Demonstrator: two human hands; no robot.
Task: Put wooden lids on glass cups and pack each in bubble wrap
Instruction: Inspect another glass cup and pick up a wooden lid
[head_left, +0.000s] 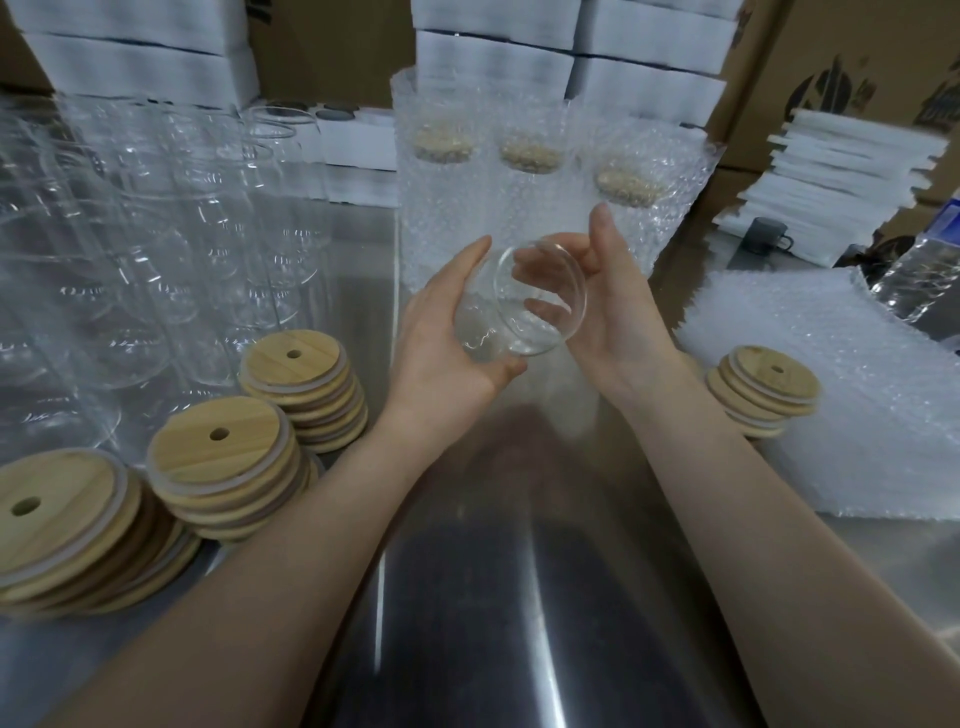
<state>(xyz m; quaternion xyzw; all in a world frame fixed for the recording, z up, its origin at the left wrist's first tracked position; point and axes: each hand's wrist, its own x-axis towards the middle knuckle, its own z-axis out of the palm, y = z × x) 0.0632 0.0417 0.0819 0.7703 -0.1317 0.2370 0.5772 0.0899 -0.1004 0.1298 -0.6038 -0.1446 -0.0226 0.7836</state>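
While my left hand (447, 338) clasps the lidless glass cup (519, 332), my right hand (623, 317) curls on its rim; next, likely, fetch a wooden lid (753, 378).

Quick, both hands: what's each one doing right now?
Left hand: grips the glass cup.
Right hand: fingers curled behind the cup's rim, thumb off it.
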